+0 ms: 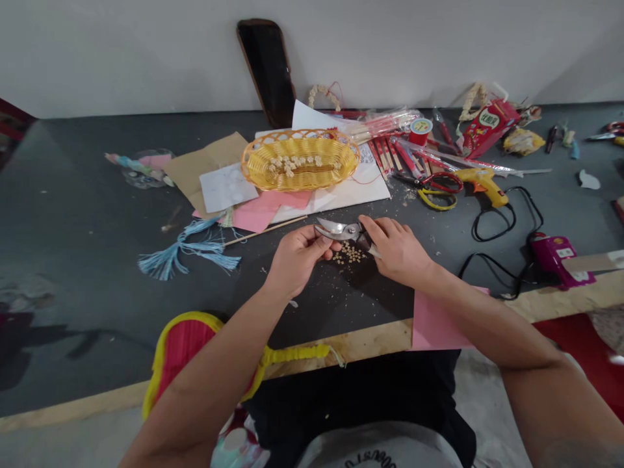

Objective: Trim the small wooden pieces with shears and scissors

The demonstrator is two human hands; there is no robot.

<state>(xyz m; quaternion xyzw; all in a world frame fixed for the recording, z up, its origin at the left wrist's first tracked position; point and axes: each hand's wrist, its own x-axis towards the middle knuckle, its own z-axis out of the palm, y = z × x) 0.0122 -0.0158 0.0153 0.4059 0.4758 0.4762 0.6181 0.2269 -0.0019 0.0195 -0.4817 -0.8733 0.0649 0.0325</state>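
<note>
- The pale wall (160, 58) closes off the far side of the room, with a dark phone (267, 71) leaning upright against it.
- The dark grey counter (88, 195) spans the scene, its near edge a bare wood-coloured strip; dust and scraps speckle the top.
- A red paddle-shaped piece with yellow edging (188, 338) overlaps the near left edge, partly behind the left forearm.
- On the far side, a yellow woven basket (298, 181) stands on layered paper, small pale clusters inside it.
- Both hands work at the near middle. The right hand (397, 252) grips the handles of the pruning shears; the left hand (305, 250) has thumb and fingers pinched together at the blade tips, and whether they hold a small piece cannot be told.
- The pruning shears (348, 231) are above the counter, blades parted and pointing left. The step in hand looks like snipping; a squeeze calls for a steady left hand, fingertips out of the bite.
- A yellow glue gun (480, 184) lies at the far right.
- Tiny tan pieces (348, 253) are scattered beneath the shears, presumably clippings.
</note>
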